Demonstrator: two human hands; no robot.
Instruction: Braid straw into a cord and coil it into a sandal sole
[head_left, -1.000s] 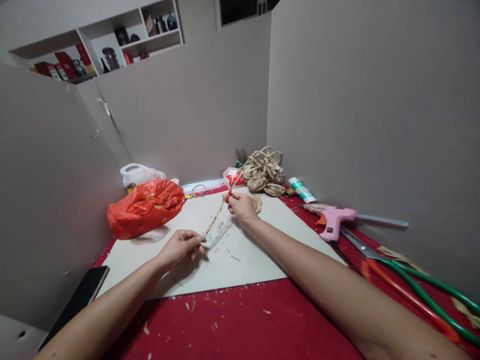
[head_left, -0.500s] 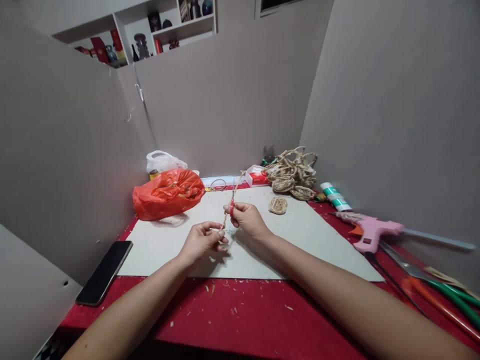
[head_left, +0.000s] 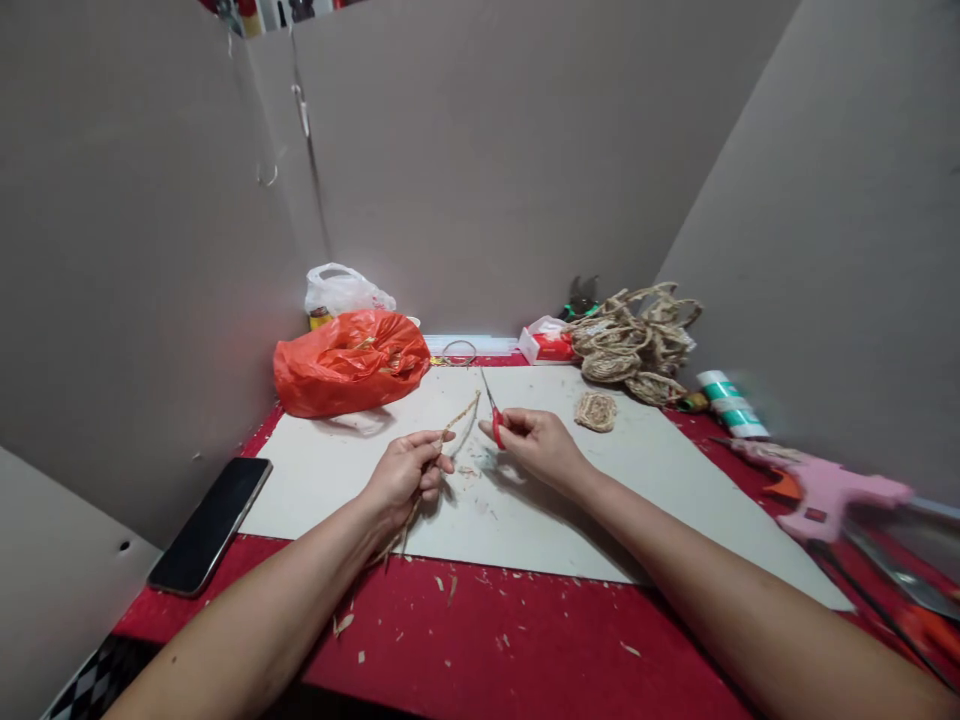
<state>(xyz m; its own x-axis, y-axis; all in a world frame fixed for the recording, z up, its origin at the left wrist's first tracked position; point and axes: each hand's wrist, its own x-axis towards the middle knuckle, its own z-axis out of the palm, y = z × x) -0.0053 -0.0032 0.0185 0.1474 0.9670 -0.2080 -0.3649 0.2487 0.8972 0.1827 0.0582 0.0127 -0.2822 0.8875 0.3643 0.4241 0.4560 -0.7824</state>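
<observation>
Two bare hands work over a pale board (head_left: 600,500) on the red bench (head_left: 525,660). At far left lies a dark phone (head_left: 210,523), with an orange plastic bag (head_left: 351,362) behind it. Left hand (head_left: 405,478): grip closed on a jute cord (head_left: 459,418) that rises up and to the right from the fingers. Right hand (head_left: 536,445): grip clamped on small red-handled scissors (head_left: 493,412), blade tips just beside the cord's upper end. Further right lie a small jute coil (head_left: 595,411), a heap of jute pieces (head_left: 637,340) and a pink glue gun (head_left: 832,497).

Craft desk: glue gun (head_left: 829,495), jute coils (head_left: 637,345), partition boards (head_left: 480,160).
</observation>
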